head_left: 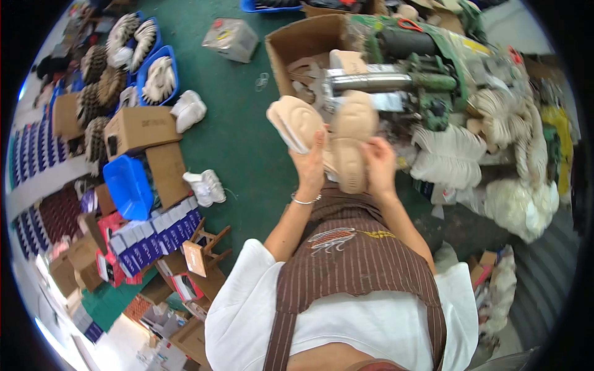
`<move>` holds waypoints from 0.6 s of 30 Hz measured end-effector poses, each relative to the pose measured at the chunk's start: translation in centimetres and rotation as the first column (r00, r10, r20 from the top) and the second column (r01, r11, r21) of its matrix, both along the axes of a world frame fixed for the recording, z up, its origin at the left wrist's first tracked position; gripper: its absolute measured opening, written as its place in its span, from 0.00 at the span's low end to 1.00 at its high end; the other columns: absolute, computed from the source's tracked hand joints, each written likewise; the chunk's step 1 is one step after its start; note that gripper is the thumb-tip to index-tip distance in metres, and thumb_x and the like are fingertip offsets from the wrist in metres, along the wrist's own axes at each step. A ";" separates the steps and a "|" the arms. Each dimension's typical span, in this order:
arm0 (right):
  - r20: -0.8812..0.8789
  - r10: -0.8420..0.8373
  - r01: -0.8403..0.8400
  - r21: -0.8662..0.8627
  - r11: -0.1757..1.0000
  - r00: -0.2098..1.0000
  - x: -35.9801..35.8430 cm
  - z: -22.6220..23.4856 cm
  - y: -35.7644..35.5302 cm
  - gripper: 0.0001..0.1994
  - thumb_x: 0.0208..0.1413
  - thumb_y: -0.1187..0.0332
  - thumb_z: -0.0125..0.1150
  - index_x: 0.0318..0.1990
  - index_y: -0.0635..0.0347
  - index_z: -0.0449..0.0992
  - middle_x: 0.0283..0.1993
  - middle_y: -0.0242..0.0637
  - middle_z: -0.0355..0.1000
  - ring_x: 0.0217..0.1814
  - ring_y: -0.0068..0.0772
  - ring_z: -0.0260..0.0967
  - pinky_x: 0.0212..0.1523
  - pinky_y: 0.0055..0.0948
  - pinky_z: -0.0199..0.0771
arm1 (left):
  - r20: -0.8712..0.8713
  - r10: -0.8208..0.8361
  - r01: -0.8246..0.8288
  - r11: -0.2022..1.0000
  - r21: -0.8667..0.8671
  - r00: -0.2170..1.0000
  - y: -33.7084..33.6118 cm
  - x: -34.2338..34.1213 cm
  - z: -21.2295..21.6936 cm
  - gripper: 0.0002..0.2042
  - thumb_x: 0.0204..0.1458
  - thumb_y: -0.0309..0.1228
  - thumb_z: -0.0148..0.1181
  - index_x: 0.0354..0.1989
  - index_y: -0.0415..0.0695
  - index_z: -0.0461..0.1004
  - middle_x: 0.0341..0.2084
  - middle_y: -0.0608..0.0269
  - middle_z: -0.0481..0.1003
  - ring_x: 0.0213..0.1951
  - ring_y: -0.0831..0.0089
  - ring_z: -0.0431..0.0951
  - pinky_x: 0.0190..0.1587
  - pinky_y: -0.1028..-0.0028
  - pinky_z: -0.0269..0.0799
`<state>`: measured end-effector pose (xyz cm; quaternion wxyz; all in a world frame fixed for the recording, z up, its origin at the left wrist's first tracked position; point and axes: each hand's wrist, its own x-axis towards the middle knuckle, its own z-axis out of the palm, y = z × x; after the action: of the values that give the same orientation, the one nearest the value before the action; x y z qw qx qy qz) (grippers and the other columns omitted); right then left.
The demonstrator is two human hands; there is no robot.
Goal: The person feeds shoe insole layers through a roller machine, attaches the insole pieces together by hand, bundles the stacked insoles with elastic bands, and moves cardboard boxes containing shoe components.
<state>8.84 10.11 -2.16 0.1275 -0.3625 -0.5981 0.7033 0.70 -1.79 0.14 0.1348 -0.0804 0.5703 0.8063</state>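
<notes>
Two groups of beige shoe insoles are in front of my body. My left hand (310, 166) is wrapped round the lower part of a small stack of insoles (298, 119), tilted to the left. Pale edges show along that stack's side. My right hand (379, 162) grips the right edge of another insole (355, 117), which stands nearly lengthwise and has embossed shapes on it. Its left edge lies close to my left hand; whether they touch I cannot tell. How many layers are in my right hand is hidden.
Just beyond my hands is a green machine with a shiny metal roller (371, 82), beside an open cardboard box (306, 40). Bundles of white shoe parts (448, 154) are at the right. Leftward are a blue bin (128, 185), a carton (142, 128) and a wooden stool (207, 250).
</notes>
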 end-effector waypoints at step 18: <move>-0.176 0.117 -0.123 -0.025 0.992 0.977 0.6 1.5 -1.7 0.12 0.54 0.80 0.54 0.46 0.67 0.66 0.42 0.33 0.70 0.44 0.19 0.67 0.46 0.19 0.67 | -0.252 0.054 -0.083 0.991 -0.105 0.966 3.2 1.8 0.3 0.26 0.47 0.31 0.65 0.52 0.36 0.62 0.43 0.60 0.71 0.45 0.73 0.72 0.47 0.74 0.69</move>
<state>9.41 8.41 -0.63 0.1302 -0.2651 -0.5929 0.7492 2.50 1.42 0.46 0.0295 -0.0062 0.6248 0.7802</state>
